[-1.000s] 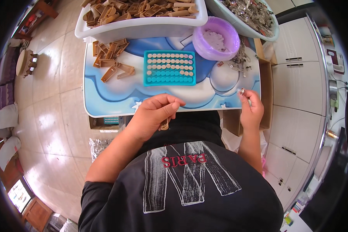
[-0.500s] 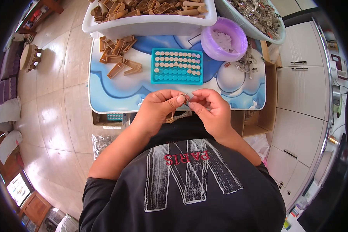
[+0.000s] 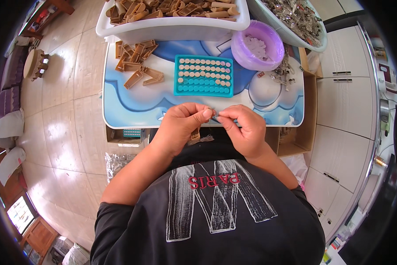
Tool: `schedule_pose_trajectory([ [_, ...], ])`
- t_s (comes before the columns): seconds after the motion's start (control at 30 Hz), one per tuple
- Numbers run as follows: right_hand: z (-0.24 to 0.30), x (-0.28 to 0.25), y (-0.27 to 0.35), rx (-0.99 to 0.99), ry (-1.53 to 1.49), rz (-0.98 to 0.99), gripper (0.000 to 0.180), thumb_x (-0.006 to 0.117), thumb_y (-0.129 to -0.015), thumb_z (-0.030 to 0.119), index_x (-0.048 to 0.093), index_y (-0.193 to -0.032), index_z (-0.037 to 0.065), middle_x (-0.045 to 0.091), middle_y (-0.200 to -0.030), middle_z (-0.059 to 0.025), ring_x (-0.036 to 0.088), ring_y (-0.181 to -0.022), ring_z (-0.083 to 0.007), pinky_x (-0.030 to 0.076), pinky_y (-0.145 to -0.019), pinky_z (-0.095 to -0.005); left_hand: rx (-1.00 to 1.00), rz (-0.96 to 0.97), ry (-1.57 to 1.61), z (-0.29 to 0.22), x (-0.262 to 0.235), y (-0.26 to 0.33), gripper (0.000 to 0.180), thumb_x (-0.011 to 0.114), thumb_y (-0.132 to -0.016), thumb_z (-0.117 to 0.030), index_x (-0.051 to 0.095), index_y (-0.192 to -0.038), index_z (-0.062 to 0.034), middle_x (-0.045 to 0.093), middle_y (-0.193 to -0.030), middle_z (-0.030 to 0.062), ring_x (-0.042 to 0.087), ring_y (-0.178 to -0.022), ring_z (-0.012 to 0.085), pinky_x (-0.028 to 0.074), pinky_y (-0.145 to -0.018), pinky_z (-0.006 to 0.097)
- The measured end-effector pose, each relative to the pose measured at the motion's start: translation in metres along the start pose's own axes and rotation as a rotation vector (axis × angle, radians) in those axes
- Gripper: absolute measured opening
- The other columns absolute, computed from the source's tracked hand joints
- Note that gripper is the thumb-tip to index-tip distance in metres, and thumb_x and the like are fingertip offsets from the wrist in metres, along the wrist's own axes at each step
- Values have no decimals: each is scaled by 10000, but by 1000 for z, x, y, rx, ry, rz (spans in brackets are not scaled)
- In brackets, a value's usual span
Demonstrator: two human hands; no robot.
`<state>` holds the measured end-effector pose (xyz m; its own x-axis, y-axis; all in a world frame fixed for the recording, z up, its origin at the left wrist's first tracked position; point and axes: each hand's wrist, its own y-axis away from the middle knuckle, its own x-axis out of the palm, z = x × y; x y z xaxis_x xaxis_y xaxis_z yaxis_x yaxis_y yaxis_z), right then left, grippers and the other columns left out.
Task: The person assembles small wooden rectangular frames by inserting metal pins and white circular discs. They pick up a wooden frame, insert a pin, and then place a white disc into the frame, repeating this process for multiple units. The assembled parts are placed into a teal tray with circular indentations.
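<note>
My left hand [image 3: 177, 124] is closed in a pinch above the table's front edge, with a small part, dark with a bit of red [image 3: 214, 114], at its thumb and fingertip. Below the same hand's curled fingers a tan plastic casing [image 3: 195, 134] pokes out, partly hidden. My right hand [image 3: 246, 131] meets the left from the other side, its thumb and forefinger pinched at that small part; what exactly they grip is too small to make out. Just beyond both hands lies a teal tray [image 3: 203, 93] with rows of round whitish pieces in its upper slots.
Several loose tan casings [image 3: 134, 79] lie at the table's left. Behind them stands a white bin [image 3: 172, 32] of more casings. A purple bowl [image 3: 275, 55] with white pieces and a pale basin [image 3: 323, 39] of small metallic parts sit at the right. Cardboard boxes [image 3: 311, 115] flank the table.
My right hand's fingertips have drawn closer together into a tighter pinch. The left hand keeps nearly the same hold. The whole view has shifted slightly.
</note>
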<state>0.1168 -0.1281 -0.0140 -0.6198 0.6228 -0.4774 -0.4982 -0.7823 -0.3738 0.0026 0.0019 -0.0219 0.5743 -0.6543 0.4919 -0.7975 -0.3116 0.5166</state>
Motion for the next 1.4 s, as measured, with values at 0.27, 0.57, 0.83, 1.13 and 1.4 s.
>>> schedule_pose_trajectory([
  [0.27,2,-12,-20,-115,90,161,125,656,-731,-17,601,-841,6,622,-770,-112,607,-644,-264,481,-553,-320,-34,90,-282,-12,-4,5,160,649,-849,-170,638,-899,-19,530,-625,-59,383,-474,3,283,-417,170],
  [0.57,1,-13,-18,-50,13,203,103,645,-747,-10,591,-832,16,618,-774,-109,599,-638,-261,470,-548,-315,-56,136,-209,-14,-5,6,206,679,-828,-206,641,-884,-11,534,-633,-46,430,-517,16,322,-447,171],
  [0.83,-7,-8,-16,-2,53,-68,76,628,-783,-20,576,-837,-3,612,-762,-113,584,-633,-225,461,-559,-289,-70,208,-290,-4,-6,9,182,668,-832,-187,673,-882,-11,597,-693,-15,467,-558,32,363,-486,170],
  [1.13,-9,-7,-10,159,-335,-7,33,590,-822,-23,571,-846,-11,614,-822,-101,582,-677,-153,468,-620,-257,39,84,-204,-1,-4,2,261,395,-941,-214,571,-975,-24,486,-623,7,398,-535,57,300,-475,202],
  [1.4,12,5,-6,182,-505,385,30,569,-843,-9,549,-828,8,593,-1026,-120,597,-825,-190,478,-721,-267,188,-94,-165,3,-13,-8,209,403,-886,-70,475,-1069,0,508,-676,27,443,-594,68,345,-506,202],
])
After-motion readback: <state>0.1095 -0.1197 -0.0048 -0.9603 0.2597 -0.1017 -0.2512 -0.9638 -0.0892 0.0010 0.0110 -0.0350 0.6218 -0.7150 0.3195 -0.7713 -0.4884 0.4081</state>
